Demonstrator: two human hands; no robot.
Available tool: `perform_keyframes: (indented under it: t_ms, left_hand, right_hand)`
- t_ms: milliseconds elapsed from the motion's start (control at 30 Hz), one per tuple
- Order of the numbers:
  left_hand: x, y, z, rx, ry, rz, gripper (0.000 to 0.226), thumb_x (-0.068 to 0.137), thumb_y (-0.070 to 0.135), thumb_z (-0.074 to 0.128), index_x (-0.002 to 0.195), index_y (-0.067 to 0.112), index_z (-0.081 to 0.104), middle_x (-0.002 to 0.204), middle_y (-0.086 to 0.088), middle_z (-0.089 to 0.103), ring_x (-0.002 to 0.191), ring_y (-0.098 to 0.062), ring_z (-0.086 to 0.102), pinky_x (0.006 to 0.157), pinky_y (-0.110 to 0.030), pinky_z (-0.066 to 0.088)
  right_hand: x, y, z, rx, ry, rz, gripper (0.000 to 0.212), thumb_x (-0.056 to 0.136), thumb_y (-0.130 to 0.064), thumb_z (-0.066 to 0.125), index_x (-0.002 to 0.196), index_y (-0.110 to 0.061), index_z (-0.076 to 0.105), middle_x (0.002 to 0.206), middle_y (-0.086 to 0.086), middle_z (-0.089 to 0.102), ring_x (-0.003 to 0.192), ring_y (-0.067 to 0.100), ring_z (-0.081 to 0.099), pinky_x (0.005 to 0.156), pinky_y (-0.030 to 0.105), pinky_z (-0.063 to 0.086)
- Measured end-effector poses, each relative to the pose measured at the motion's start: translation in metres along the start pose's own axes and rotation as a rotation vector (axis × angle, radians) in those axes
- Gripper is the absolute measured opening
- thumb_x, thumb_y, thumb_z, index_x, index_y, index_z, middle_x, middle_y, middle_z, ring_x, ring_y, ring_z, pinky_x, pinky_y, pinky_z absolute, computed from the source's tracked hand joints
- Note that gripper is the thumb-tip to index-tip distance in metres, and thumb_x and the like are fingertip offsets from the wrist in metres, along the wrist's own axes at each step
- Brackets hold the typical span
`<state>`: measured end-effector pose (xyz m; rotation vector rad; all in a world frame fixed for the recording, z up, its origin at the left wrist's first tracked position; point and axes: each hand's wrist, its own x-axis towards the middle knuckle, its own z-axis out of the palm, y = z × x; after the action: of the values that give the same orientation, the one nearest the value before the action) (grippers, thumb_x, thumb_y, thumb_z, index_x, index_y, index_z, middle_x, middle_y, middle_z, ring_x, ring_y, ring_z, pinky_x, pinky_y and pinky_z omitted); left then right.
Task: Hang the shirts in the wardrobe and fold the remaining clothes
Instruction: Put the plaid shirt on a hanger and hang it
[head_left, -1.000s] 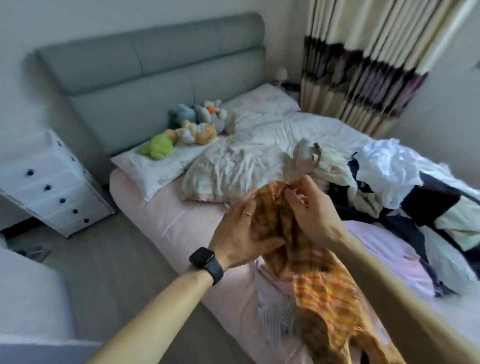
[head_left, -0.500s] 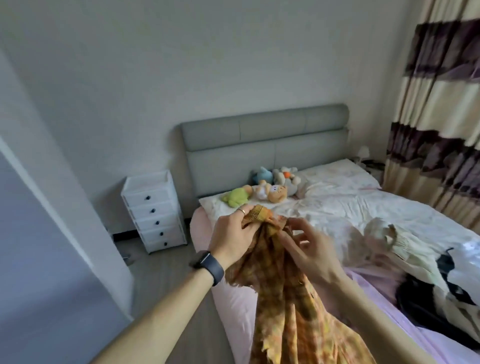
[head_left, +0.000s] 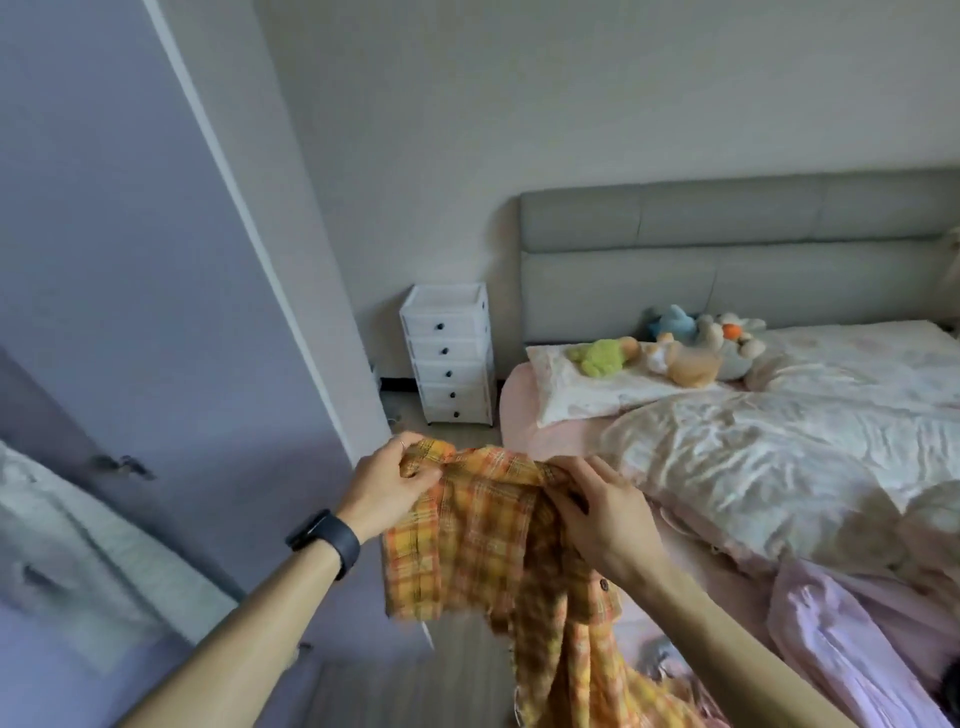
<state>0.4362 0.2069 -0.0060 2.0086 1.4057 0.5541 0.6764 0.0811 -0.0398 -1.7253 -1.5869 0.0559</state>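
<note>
An orange plaid shirt (head_left: 488, 525) is held in the air beside the bed (head_left: 561, 441), collar edge uppermost and roughly level between the hands. Its long axis hangs downward, the hem leaving view at the bottom. The left hand (head_left: 387, 480) pinches the top edge with curled fingers; the right hand (head_left: 605, 512) grips the bunched fabric alongside.

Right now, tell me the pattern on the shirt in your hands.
Orange and yellow plaid shirt, seen best in the head view.
</note>
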Motion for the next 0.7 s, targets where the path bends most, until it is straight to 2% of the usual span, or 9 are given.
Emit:
perform_keyframes:
  t_ms: [67,200,300,400,500,567,600,633,700]
  left_hand:
    - [-0.019,-0.011,-0.005,0.047,-0.047,-0.036,0.057,0.088,0.037,0.072,0.138,0.035,0.045,0.135,0.011,0.053,0.127,-0.012,0.049,0.106,-0.032,0.042]
    - [-0.048,0.003,0.003,0.248,-0.077,0.155,0.082,0.077,0.061,0.071,0.148,0.044,0.034,0.151,0.016,0.039,0.138,-0.009,0.033,0.114,-0.033,0.032]
    - [-0.048,0.006,0.011,0.271,-0.038,0.143,0.054,0.082,0.064,0.066,0.13,0.043,0.052,0.124,0.013,0.063,0.114,-0.014,0.057,0.095,-0.035,0.05]
    - [-0.051,-0.001,0.003,0.189,0.03,0.13,0.023,0.092,0.05,0.063,0.113,0.039,0.063,0.092,0.014,0.068,0.086,-0.015,0.066,0.076,-0.034,0.056]
    - [-0.054,-0.007,-0.01,0.027,0.108,0.115,0.02,0.093,0.037,0.067,0.113,0.033,0.067,0.096,0.015,0.072,0.085,-0.006,0.068,0.078,-0.025,0.056]
    - [-0.056,-0.01,-0.023,-0.135,0.172,0.079,0.02,0.093,0.031,0.068,0.113,0.031,0.067,0.097,0.016,0.072,0.084,0.004,0.067,0.075,-0.013,0.053]
    - [-0.058,-0.012,-0.03,-0.218,0.189,0.059,0.018,0.093,0.029,0.069,0.111,0.031,0.066,0.097,0.016,0.072,0.085,0.006,0.066,0.074,-0.01,0.051]
    - [-0.058,-0.015,-0.037,-0.29,0.191,0.038,0.015,0.093,0.026,0.069,0.107,0.03,0.066,0.098,0.015,0.072,0.086,0.006,0.067,0.075,-0.009,0.05]
    - [-0.062,-0.026,-0.054,-0.383,0.194,0.01,0.011,0.093,0.022,0.069,0.103,0.028,0.067,0.098,0.011,0.074,0.087,0.001,0.068,0.076,-0.012,0.051]
  right_hand:
    - [0.008,-0.007,0.008,0.084,-0.103,0.013,0.022,0.093,-0.03,0.068,0.114,-0.027,0.068,0.105,-0.005,0.069,0.094,0.02,0.064,0.077,0.027,0.048]
    - [0.022,-0.03,0.022,0.253,-0.283,-0.014,0.016,0.09,-0.028,0.071,0.106,-0.032,0.068,0.095,-0.013,0.072,0.089,0.004,0.065,0.077,0.016,0.046]
    - [0.027,-0.047,0.028,0.426,-0.35,-0.023,0.027,0.087,-0.02,0.075,0.099,-0.042,0.065,0.09,-0.02,0.072,0.087,-0.005,0.065,0.076,0.008,0.043]
    - [0.025,-0.052,0.035,0.585,-0.395,0.033,0.035,0.079,-0.025,0.08,0.107,-0.041,0.066,0.098,-0.018,0.072,0.092,0.003,0.068,0.08,0.016,0.047]
    - [0.016,-0.038,0.035,0.676,-0.563,0.159,0.091,0.06,-0.042,0.089,0.14,-0.04,0.046,0.128,-0.019,0.059,0.111,0.003,0.059,0.086,0.019,0.046]
    - [0.005,-0.028,0.04,0.481,-0.737,0.141,0.127,0.049,-0.057,0.093,0.153,-0.043,0.021,0.147,-0.022,0.036,0.129,0.002,0.04,0.103,0.024,0.036]
    - [-0.003,-0.025,0.046,0.358,-0.792,0.1,0.133,0.046,-0.066,0.091,0.155,-0.043,0.017,0.149,-0.022,0.032,0.133,0.002,0.033,0.11,0.029,0.031]
    - [-0.009,-0.024,0.054,0.266,-0.805,0.07,0.126,0.047,-0.072,0.086,0.152,-0.043,0.024,0.146,-0.02,0.036,0.134,0.004,0.033,0.112,0.031,0.03]
    - [-0.016,-0.03,0.072,0.217,-0.757,0.09,0.073,0.06,-0.07,0.074,0.124,-0.039,0.057,0.121,-0.013,0.06,0.117,0.012,0.055,0.098,0.03,0.045]
